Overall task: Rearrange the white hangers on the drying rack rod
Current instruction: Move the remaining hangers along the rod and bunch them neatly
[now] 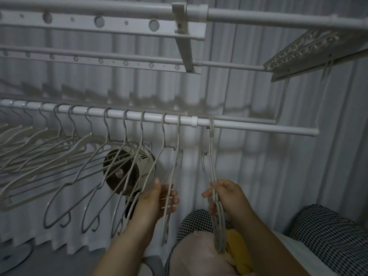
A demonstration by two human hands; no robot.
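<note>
A white rod (249, 125) runs across the middle of the drying rack. Many white hangers (123, 148) hang along its left and centre, hooks spaced apart. My left hand (159, 200) holds the lower part of the rightmost hanger of that row (175, 168), fingers curled round its wire. Right of a white collar on the rod, two or three hangers hang bunched together (211, 156). My right hand (225, 196) grips this bundle near its shoulder bend.
A small round fan (127, 172) stands behind the hangers. Upper rack bars (99, 22) and a clip panel (302, 50) are overhead. White curtains fill the background. Checked fabric (328, 236) and a yellow item (239, 248) lie below right.
</note>
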